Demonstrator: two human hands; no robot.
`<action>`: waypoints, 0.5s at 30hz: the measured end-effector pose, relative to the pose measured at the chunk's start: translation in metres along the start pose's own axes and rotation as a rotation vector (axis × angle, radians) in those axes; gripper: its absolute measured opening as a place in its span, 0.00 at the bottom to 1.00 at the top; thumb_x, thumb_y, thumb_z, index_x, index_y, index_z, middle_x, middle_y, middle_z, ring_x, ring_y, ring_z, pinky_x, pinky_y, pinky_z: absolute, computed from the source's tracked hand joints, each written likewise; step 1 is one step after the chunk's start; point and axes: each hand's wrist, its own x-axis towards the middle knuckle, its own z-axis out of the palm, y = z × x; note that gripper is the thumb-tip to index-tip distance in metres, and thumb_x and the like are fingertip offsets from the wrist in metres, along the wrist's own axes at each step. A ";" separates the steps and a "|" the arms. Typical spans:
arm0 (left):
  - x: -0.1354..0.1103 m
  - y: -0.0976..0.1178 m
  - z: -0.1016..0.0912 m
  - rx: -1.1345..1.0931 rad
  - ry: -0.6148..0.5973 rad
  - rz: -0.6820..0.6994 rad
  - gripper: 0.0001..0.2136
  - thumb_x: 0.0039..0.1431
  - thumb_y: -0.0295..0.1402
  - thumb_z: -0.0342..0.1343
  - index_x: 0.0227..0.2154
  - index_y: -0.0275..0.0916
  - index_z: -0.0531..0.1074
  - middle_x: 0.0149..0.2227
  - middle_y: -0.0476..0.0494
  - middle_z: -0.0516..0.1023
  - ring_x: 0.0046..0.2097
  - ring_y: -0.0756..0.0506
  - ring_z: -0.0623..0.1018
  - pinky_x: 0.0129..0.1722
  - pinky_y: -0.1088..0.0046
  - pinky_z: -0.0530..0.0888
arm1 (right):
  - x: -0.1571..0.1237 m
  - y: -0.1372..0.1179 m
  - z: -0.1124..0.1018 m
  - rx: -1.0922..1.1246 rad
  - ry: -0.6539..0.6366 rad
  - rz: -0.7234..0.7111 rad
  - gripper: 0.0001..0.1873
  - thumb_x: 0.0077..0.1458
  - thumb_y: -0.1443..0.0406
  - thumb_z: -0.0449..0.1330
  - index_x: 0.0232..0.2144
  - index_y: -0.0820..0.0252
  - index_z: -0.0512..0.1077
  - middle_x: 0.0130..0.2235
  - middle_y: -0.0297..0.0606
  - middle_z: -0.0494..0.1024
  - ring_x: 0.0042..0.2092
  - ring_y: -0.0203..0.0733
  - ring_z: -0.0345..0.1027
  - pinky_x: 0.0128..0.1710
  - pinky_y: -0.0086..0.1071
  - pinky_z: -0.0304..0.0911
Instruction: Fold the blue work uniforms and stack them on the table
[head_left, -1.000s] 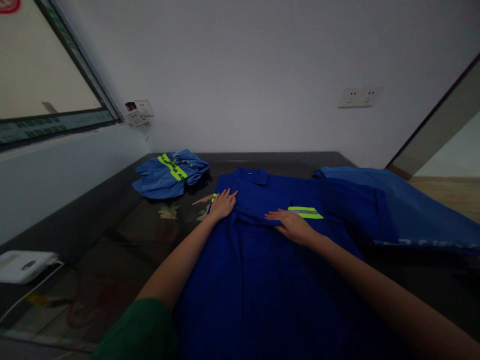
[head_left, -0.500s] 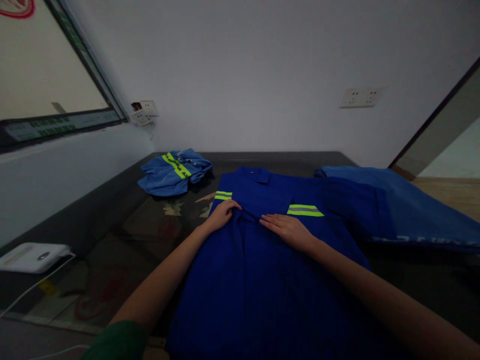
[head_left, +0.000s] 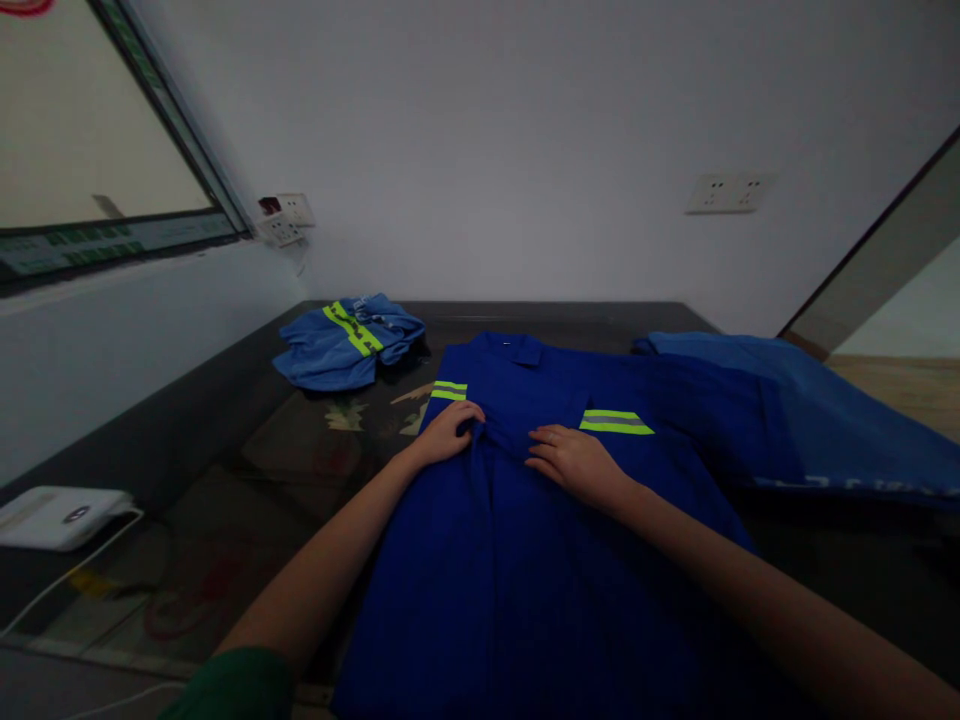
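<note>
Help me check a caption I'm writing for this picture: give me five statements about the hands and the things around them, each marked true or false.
1. The left hand and the right hand are both on the dark blue garment. True.
2. The left hand lies flat with its fingers spread. False: its fingers curl at a fold of the fabric.
3. The crumpled lighter garment lies right of the dark blue one. False: it lies to its left.
4. A white cable runs from the white device. True.
5. The collar lies at the end nearest the person. False: it lies at the far end, toward the wall.
</note>
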 end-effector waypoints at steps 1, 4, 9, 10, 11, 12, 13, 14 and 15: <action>0.000 0.001 0.000 0.001 0.001 -0.004 0.19 0.42 0.18 0.46 0.37 0.39 0.70 0.44 0.43 0.74 0.49 0.44 0.72 0.53 0.62 0.67 | 0.007 -0.005 -0.002 0.021 0.009 0.015 0.14 0.61 0.62 0.54 0.42 0.60 0.77 0.48 0.45 0.78 0.51 0.49 0.70 0.51 0.42 0.66; -0.001 0.000 0.000 -0.005 0.033 -0.025 0.18 0.44 0.20 0.47 0.40 0.39 0.69 0.43 0.42 0.74 0.48 0.44 0.73 0.53 0.63 0.68 | 0.033 -0.024 0.001 0.066 0.026 0.086 0.18 0.60 0.65 0.55 0.52 0.61 0.69 0.48 0.45 0.76 0.50 0.47 0.68 0.50 0.39 0.65; -0.001 -0.011 0.005 -0.063 0.154 -0.081 0.20 0.43 0.20 0.47 0.43 0.37 0.67 0.43 0.40 0.73 0.47 0.43 0.73 0.52 0.62 0.69 | 0.074 -0.044 0.021 0.019 -0.031 0.233 0.19 0.59 0.74 0.50 0.52 0.66 0.66 0.49 0.51 0.74 0.50 0.48 0.67 0.48 0.38 0.65; -0.001 -0.013 0.005 -0.070 0.165 -0.092 0.21 0.42 0.20 0.47 0.43 0.37 0.67 0.43 0.40 0.73 0.47 0.43 0.73 0.53 0.62 0.69 | 0.080 -0.045 0.024 0.001 -0.048 0.264 0.18 0.59 0.75 0.48 0.50 0.65 0.68 0.47 0.50 0.74 0.49 0.48 0.68 0.47 0.38 0.65; 0.000 -0.014 0.006 -0.068 0.167 -0.104 0.22 0.41 0.19 0.46 0.43 0.37 0.67 0.43 0.41 0.73 0.48 0.43 0.73 0.53 0.61 0.68 | 0.084 -0.046 0.026 -0.012 -0.059 0.287 0.18 0.59 0.75 0.47 0.48 0.65 0.69 0.46 0.50 0.75 0.47 0.48 0.69 0.45 0.37 0.66; 0.000 -0.015 0.006 -0.059 0.159 -0.113 0.23 0.40 0.19 0.46 0.43 0.37 0.68 0.44 0.41 0.73 0.48 0.43 0.72 0.54 0.60 0.68 | 0.087 -0.046 0.026 -0.018 -0.068 0.304 0.18 0.59 0.75 0.46 0.47 0.64 0.70 0.45 0.49 0.75 0.46 0.48 0.70 0.44 0.37 0.66; 0.000 -0.016 0.006 -0.046 0.143 -0.119 0.24 0.39 0.19 0.45 0.43 0.38 0.68 0.44 0.41 0.73 0.49 0.43 0.72 0.55 0.60 0.67 | 0.089 -0.046 0.026 -0.014 -0.075 0.314 0.17 0.60 0.74 0.46 0.47 0.64 0.70 0.45 0.49 0.76 0.45 0.48 0.71 0.43 0.36 0.66; 0.001 -0.016 0.006 -0.034 0.126 -0.119 0.24 0.39 0.18 0.45 0.43 0.38 0.69 0.45 0.41 0.74 0.50 0.43 0.72 0.56 0.59 0.66 | 0.090 -0.045 0.024 0.000 -0.080 0.323 0.17 0.60 0.73 0.47 0.46 0.64 0.71 0.45 0.49 0.76 0.45 0.48 0.72 0.42 0.36 0.66; 0.001 -0.015 0.006 -0.026 0.108 -0.114 0.24 0.39 0.18 0.45 0.42 0.38 0.70 0.46 0.41 0.74 0.51 0.43 0.72 0.57 0.59 0.65 | 0.091 -0.044 0.023 0.018 -0.083 0.336 0.16 0.60 0.72 0.48 0.46 0.64 0.71 0.44 0.49 0.76 0.44 0.48 0.72 0.42 0.36 0.66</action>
